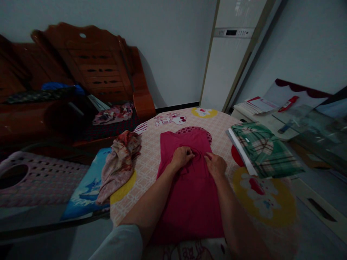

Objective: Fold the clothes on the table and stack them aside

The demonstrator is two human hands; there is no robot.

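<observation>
A dark pink garment (193, 206) lies spread on a round table with a patterned cloth (151, 144). Its upper part is gathered into wrinkles between my two hands. My left hand (182, 157) has its fingers closed in a pinch on the pink fabric, left of the middle. On the right edge of the garment, my right hand (216, 164) pinches the fabric between thumb and fingers. Beneath both hands the lower part of the garment lies fairly flat.
A crumpled floral cloth (121, 159) hangs over the table's left edge. Green plaid fabric (264, 148) in a clear wrapper rests at the right edge. Beyond are a wooden bench (92, 72), a pink plastic chair (48, 177) and a side cabinet (271, 121) with papers.
</observation>
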